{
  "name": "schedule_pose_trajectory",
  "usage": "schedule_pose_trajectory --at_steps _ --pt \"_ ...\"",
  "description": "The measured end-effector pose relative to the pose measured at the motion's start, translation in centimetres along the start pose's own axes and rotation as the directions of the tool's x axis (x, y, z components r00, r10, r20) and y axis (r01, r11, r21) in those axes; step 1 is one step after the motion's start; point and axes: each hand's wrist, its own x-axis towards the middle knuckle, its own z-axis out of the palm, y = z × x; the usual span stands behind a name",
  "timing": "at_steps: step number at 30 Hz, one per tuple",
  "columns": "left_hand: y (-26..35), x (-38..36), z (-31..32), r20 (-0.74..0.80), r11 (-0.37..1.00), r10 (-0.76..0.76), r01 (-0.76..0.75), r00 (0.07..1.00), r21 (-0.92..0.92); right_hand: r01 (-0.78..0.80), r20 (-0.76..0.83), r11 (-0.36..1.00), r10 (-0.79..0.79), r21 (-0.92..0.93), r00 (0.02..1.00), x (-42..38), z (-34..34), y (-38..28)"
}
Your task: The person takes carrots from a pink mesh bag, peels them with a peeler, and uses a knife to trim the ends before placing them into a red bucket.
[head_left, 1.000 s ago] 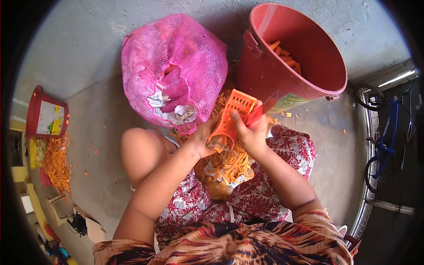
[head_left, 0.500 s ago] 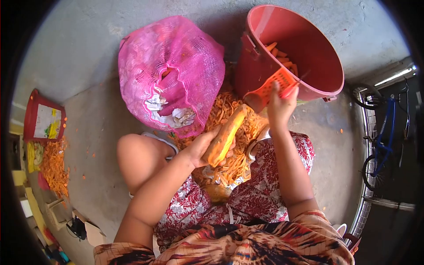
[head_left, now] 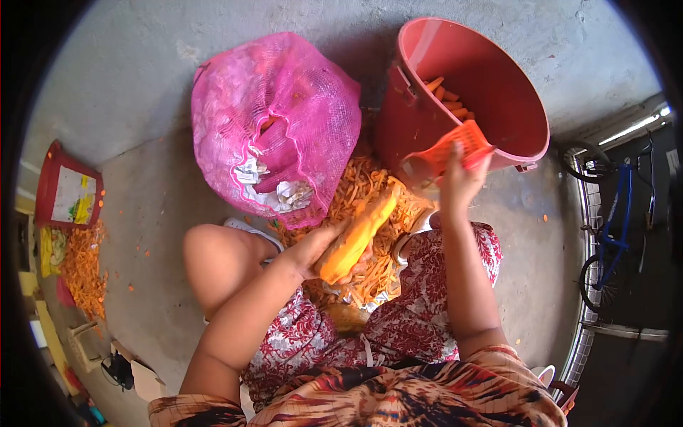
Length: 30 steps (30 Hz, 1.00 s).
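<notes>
My left hand [head_left: 317, 250] is wrapped round the lower end of a large orange carrot [head_left: 361, 231], which tilts up to the right and looks mostly peeled. My right hand [head_left: 464, 174] grips a red-orange perforated tool [head_left: 445, 151] just above and right of the carrot, not touching it. The tool's blade end is blurred. Under both hands lies a heap of orange peelings [head_left: 370, 274] between my legs. Peeled carrots [head_left: 448, 96] lie inside the large red bucket [head_left: 473, 78] behind my right hand.
A pink mesh sack [head_left: 277, 107] with paper scraps at its mouth stands at the back left. Far left, a smaller red bucket [head_left: 71, 186] sits by more peelings [head_left: 84, 274]. A blue bicycle [head_left: 620, 213] is at the far right. A grey wall rises behind.
The tool in my right hand has lifted slightly away from the carrot. My left hand and the carrot have shifted slightly down and left, and the carrot shows a broader side.
</notes>
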Motion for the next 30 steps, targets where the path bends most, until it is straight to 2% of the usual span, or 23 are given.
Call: schedule_pose_trajectory --at_steps 1,3,5,6,7,8,9,11,12,15,17,18,19,21,23,24,25,27,29,30 --pt "-0.1 -0.1 0.2 -0.012 1.0 -0.003 0.003 1.0 0.002 -0.023 -0.103 0.996 0.031 0.084 0.994 1.2 -0.5 0.4" --pt "0.0 -0.3 0.3 -0.037 1.0 -0.004 0.005 0.999 0.011 0.071 -0.13 0.997 -0.065 0.043 0.989 1.6 -1.2 0.5" --pt "0.2 -0.2 -0.4 -0.06 1.0 0.011 -0.011 0.998 0.0 0.092 0.033 0.995 -0.093 0.038 0.995 -0.6 -1.2 -0.3" --pt "0.4 -0.2 -0.6 -0.055 1.0 0.017 -0.018 0.998 -0.014 -0.049 0.123 0.992 0.035 0.113 0.992 -2.1 -1.0 -1.4" --pt "0.4 -0.1 -0.8 -0.051 0.999 0.021 -0.023 0.998 -0.03 0.044 0.137 0.993 -0.059 0.108 0.989 -3.3 -0.2 -3.3" --pt "0.3 0.0 -0.7 -0.073 0.998 0.051 -0.052 0.996 -0.019 -0.101 0.27 0.956 0.025 0.274 0.963 -4.6 0.1 -4.1" --pt "0.1 0.0 -0.5 -0.096 0.997 0.077 -0.078 0.992 -0.007 0.118 0.313 0.984 -0.155 0.132 0.937 -5.2 0.4 -3.6" --pt "-0.1 0.1 -0.2 -0.102 0.997 0.074 -0.076 0.992 -0.019 0.113 0.376 0.993 -0.116 0.031 0.919 -6.4 0.5 -3.2" --pt "-0.1 0.0 0.0 -0.086 0.998 0.046 -0.05 0.995 -0.04 -0.042 0.382 0.999 0.033 0.013 0.924 -6.0 0.5 -3.5" --pt "0.3 0.2 -0.9 -0.023 1.0 0.028 -0.028 0.999 -0.009 -0.102 0.242 0.992 0.081 0.071 0.967 -3.0 0.7 -0.6" --pt "0.4 0.0 -1.1 0.014 0.999 0.013 -0.013 1.0 0.036 0.116 0.055 0.993 -0.114 -0.03 0.992 -1.1 0.6 1.1" --pt "0.3 -0.3 -0.9 0.025 0.998 -0.001 0.0 1.0 0.057 0.155 -0.035 0.983 -0.159 -0.097 0.987 0.2 -0.1 1.0" --pt "0.1 -0.6 -0.7 0.035 0.997 -0.015 0.012 0.999 0.077 -0.083 -0.132 0.986 0.102 0.146 0.986 1.3 -0.5 1.1" --pt "-0.1 -0.7 -0.6 0.052 0.998 -0.036 0.033 0.998 0.058 -0.129 -0.118 0.964 0.16 0.234 0.98 1.7 -1.7 0.2" --pt "-0.1 -0.6 -0.9 0.05 0.997 -0.039 0.036 0.998 0.067 -0.026 -0.064 0.975 0.041 0.221 0.997 0.4 -1.2 0.0" --pt "-0.1 -0.5 -1.0 0.061 0.999 -0.036 0.034 0.997 0.038 -0.186 0.049 0.938 0.179 0.291 0.983 -0.7 -1.1 -0.7" --pt "0.0 -0.5 -1.1 0.071 0.999 -0.034 0.034 0.997 0.009 -0.225 0.094 0.904 0.205 0.364 0.974 -1.5 -0.8 -1.3" --pt "-0.2 -0.6 -1.0 0.077 0.998 -0.046 0.049 0.996 -0.035 -0.293 0.222 0.896 0.227 0.334 0.948 -2.9 -0.5 -2.6" --pt "-0.4 -0.7 -0.4 0.072 0.995 -0.073 0.077 0.995 -0.059 -0.084 0.211 0.96 0.026 0.268 0.977 -4.1 0.4 -2.6" --pt "-0.5 -0.7 -0.3 0.11 0.994 -0.074 0.081 0.991 -0.066 -0.085 0.192 0.949 0.026 0.304 0.981 -4.1 0.8 -3.3"
